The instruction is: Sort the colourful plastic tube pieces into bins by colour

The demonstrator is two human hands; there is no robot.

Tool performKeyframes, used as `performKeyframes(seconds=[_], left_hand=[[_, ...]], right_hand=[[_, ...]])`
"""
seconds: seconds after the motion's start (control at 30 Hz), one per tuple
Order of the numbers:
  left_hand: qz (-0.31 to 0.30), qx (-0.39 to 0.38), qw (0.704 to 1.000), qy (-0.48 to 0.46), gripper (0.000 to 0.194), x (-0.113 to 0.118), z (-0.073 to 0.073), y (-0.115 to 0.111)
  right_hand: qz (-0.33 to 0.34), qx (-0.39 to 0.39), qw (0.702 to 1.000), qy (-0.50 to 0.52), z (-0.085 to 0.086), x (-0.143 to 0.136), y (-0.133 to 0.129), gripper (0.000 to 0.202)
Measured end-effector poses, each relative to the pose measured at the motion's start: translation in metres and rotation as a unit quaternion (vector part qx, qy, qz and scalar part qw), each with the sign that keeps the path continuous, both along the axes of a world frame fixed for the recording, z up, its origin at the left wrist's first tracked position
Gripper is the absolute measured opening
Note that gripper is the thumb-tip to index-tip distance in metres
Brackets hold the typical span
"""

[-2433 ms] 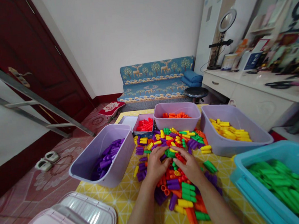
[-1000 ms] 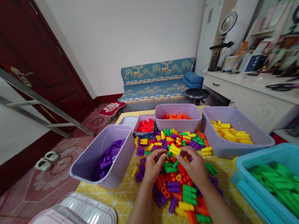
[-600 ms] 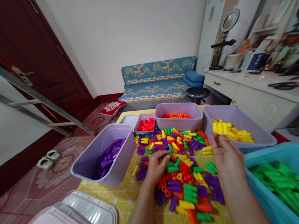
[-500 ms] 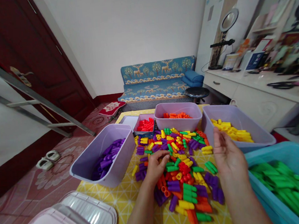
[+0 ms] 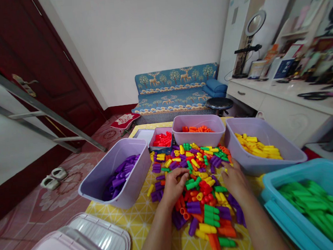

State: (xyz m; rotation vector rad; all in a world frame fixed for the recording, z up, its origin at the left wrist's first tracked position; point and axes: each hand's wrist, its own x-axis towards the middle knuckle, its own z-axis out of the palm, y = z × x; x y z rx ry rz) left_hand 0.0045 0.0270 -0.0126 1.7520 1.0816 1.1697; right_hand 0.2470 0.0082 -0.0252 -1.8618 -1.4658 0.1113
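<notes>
A pile of mixed red, orange, yellow, green and purple plastic pieces (image 5: 210, 210) covers the middle of the yellow cloth. My left hand (image 5: 174, 184) rests at the pile's left side, fingers curled together beside green pieces; anything between its fingertips is hidden. At the right side of the pile, my right hand (image 5: 233, 175) reaches down with its fingers around a yellow piece (image 5: 225, 170). Sorted pieces lie in bins: purple in the left bin (image 5: 141, 170), red in a small bin (image 5: 160, 146), orange in the back bin (image 5: 198, 139), yellow in the right bin (image 5: 254, 166), green in the blue bin (image 5: 296, 214).
Clear and pinkish lids (image 5: 106, 235) lie at the lower left. A white dresser (image 5: 287, 106) with many items stands to the right. Behind the table (image 5: 140, 224) are a patterned sofa (image 5: 175, 89) and a black stool (image 5: 219, 103). A metal ladder (image 5: 52, 123) leans at the left.
My right hand has moved from beside the yellow bin down and left to the pile, its fingers now closed around a piece. My left hand has barely moved.
</notes>
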Motion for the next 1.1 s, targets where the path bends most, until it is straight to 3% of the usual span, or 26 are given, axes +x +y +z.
performKeyframes(seconds=[0.13,0.2,0.27,0.3,0.37,0.43,0.47,0.67,0.8,0.87,0.93,1.0,1.03,1.1], left_hand=[[0.001,-0.002,1.0,-0.001,0.019,0.0,-0.001,0.0],[0.001,-0.002,1.0,0.001,0.019,0.0,-0.001,0.0],[0.002,-0.003,1.0,0.003,0.019,0.001,-0.002,0.0],[0.001,-0.004,1.0,0.002,0.019,0.001,-0.001,0.0],[-0.003,-0.007,1.0,-0.002,0.021,0.001,0.0,0.0],[-0.013,-0.011,1.0,-0.004,0.025,0.0,0.003,-0.002],[-0.02,-0.012,1.0,-0.002,0.027,0.0,0.004,-0.003],[-0.102,-0.001,0.995,0.016,0.047,-0.007,0.018,-0.008],[-0.15,0.008,0.986,0.073,0.064,-0.013,0.027,-0.008],[-0.157,0.0,0.983,0.096,0.071,-0.015,0.03,-0.008],[-0.162,-0.003,0.98,0.114,0.075,-0.016,0.031,-0.009],[-0.167,0.001,0.978,0.127,0.071,-0.016,0.029,-0.01],[-0.166,0.003,0.978,0.129,0.066,-0.015,0.027,-0.01],[-0.146,-0.003,0.982,0.121,0.057,-0.013,0.021,-0.009]], right_hand=[[-0.013,-0.039,0.999,-0.023,-0.002,0.003,-0.001,0.04],[-0.009,-0.015,1.0,0.025,0.004,-0.001,-0.001,0.039],[0.022,0.008,0.991,0.135,0.015,-0.011,-0.001,0.035],[0.046,0.013,0.977,0.21,0.02,-0.018,-0.001,0.034],[0.111,-0.001,0.92,0.376,0.031,-0.035,-0.004,0.037],[0.132,-0.01,0.88,0.457,0.039,-0.052,-0.008,0.038],[0.135,-0.014,0.873,0.468,0.041,-0.058,-0.01,0.039],[0.119,-0.023,0.91,0.395,0.033,-0.062,-0.011,0.037],[0.109,-0.008,0.9,0.422,0.042,-0.048,-0.011,0.035],[0.068,0.07,0.873,0.477,0.056,-0.041,-0.012,0.033],[0.042,0.187,0.818,0.543,0.071,-0.035,-0.012,0.032],[0.058,0.27,0.756,0.593,0.084,-0.029,-0.012,0.033],[0.073,0.287,0.736,0.609,0.088,-0.028,-0.013,0.035],[0.091,0.285,0.723,0.623,0.091,-0.026,-0.014,0.039]])
